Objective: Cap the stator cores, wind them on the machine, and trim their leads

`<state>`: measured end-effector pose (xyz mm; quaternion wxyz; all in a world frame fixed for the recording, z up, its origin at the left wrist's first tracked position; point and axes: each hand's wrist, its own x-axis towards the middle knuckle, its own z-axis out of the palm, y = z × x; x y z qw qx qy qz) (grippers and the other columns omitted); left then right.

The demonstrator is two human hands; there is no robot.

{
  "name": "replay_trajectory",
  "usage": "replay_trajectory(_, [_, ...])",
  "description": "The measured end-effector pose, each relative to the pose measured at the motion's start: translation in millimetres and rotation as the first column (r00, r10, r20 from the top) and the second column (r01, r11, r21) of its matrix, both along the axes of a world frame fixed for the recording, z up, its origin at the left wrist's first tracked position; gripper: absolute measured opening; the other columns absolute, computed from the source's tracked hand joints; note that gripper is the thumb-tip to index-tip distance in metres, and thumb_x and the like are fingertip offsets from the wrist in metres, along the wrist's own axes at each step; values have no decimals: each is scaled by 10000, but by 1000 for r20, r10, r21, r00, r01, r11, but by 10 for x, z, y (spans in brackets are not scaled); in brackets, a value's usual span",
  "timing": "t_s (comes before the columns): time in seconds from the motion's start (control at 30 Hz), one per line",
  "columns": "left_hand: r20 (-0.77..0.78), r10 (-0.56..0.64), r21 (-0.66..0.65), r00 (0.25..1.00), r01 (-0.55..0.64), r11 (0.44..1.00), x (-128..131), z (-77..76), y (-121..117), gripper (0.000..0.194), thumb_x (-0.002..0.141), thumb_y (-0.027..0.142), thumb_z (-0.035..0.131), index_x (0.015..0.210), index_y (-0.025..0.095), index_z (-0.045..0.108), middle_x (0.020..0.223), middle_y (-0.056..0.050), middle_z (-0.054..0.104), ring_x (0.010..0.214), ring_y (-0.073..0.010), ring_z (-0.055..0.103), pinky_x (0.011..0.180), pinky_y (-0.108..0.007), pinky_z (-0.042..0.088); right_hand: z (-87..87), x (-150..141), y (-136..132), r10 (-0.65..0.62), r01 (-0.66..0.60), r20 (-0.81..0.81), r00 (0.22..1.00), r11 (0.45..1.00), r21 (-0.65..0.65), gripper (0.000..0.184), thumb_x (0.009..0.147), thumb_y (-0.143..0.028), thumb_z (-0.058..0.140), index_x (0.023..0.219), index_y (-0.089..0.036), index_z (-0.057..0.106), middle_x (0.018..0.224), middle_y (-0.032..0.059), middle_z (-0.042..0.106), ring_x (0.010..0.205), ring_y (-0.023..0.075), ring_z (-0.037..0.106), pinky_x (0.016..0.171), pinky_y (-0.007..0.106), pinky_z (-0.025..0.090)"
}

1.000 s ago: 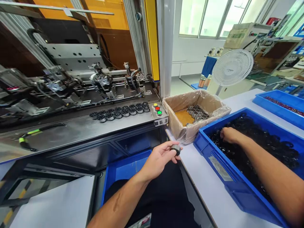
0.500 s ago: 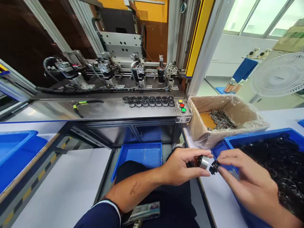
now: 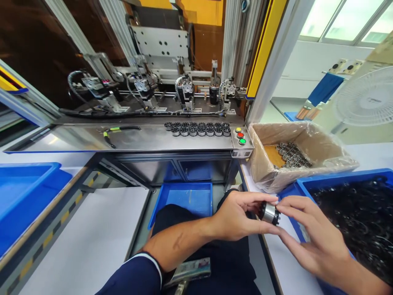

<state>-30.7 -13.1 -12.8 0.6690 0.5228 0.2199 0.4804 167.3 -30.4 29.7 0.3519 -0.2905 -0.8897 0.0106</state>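
Observation:
My left hand (image 3: 235, 216) is closed round a short silver metal ring (image 3: 270, 213), thumb below and fingers above, with black plastic showing at its left end. A black plastic part (image 3: 278, 218) sits against the ring's right end. The thumb and fingers of my right hand (image 3: 319, 235) close on this part and touch the assembly. Both hands are over the right-hand table edge, beside a blue bin (image 3: 302, 188) full of black plastic parts.
Several metal-and-black ring assemblies (image 3: 201, 130) stand in rows on the steel ledge, left of a button panel (image 3: 241, 141). Pliers (image 3: 123, 128) lie further left. A plastic-lined cardboard box (image 3: 331, 162) holds metal rings. Machine fixtures (image 3: 187, 92) are behind; a blue tray (image 3: 187, 198) is below.
My right hand has brought the black plastic part leftward against the ring's end; before, a small gap lay between them. The view has shifted slightly.

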Motion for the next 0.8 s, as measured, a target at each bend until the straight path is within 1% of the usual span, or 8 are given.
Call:
replay_trajectory(0.1, [43, -32, -45, 999, 34, 998, -11, 1, 1, 641, 556, 197, 919, 1153, 109, 705, 949, -97, 764, 852, -195, 734, 884, -357, 593, -28, 15, 1, -9, 7, 26, 1000, 997, 82, 499, 835, -28, 659, 1307, -160, 563, 1105, 110, 621, 1016, 223, 634, 862, 350, 560])
replay_trajectory(0.27, [100, -88, -153, 991, 103, 983, -15, -2, 5, 710, 435, 200, 967, 1099, 124, 728, 952, -94, 771, 867, -219, 739, 907, -411, 592, -57, 40, -24, -21, 13, 56, 998, 990, 139, 633, 821, 8, 663, 1405, -192, 522, 1116, 105, 624, 1004, 220, 636, 852, 348, 567])
replay_trajectory(0.37, [103, -111, -216, 988, 131, 968, -25, 9, 10, 732, 407, 230, 975, 1090, 129, 732, 925, -85, 775, 858, -222, 741, 932, -436, 583, -77, 50, -23, -28, 20, 59, 998, 992, 122, 631, 838, -15, 659, 1419, -208, 510, 1119, 102, 623, 1005, 220, 635, 843, 342, 571])
replay_trajectory(0.47, [109, -139, -236, 984, 161, 958, -37, 18, 16, 719, 415, 219, 972, 1087, 133, 732, 895, -64, 774, 849, -210, 741, 944, -419, 574, -103, 55, -17, -37, 22, 103, 994, 990, 140, 616, 874, -45, 626, 1445, -225, 480, 1107, 97, 617, 1005, 216, 629, 832, 333, 576])
replay_trajectory(0.57, [102, -155, -209, 983, 174, 962, -44, -1, 15, 683, 502, 227, 950, 1137, 133, 716, 931, -66, 770, 876, -201, 736, 953, -396, 565, -115, 51, -23, -39, 23, 116, 992, 991, 133, 619, 886, -62, 616, 1464, -213, 453, 1122, 107, 603, 1021, 219, 619, 834, 336, 578])
replay_trajectory(0.67, [62, -163, -144, 985, 170, 975, -50, -32, -5, 664, 681, 305, 869, 1278, 126, 642, 1061, -109, 750, 976, -214, 719, 970, -386, 549, -100, 47, -15, -39, 31, 87, 995, 995, 94, 591, 873, -46, 620, 1422, -230, 502, 1137, 105, 605, 1043, 218, 621, 859, 339, 577])
replay_trajectory(0.73, [34, -184, -66, 982, 186, 980, -63, -32, -33, 677, 801, 352, 775, 1398, 136, 540, 1209, -153, 703, 1105, -242, 682, 1011, -395, 520, -82, 55, 17, -50, 49, 36, 998, 999, 10, 531, 877, -110, 653, 1379, -245, 542, 1167, 102, 608, 1078, 225, 623, 894, 348, 576])
replay_trajectory(0.8, [17, -223, 36, 975, 222, 974, -83, -7, -67, 651, 901, 346, 664, 1483, 168, 432, 1387, -187, 598, 1262, -270, 598, 1079, -424, 468, -73, 71, 67, -93, 87, -44, 995, 987, -132, 505, 891, -244, 680, 1376, -246, 538, 1241, 111, 594, 1124, 236, 616, 921, 361, 575])
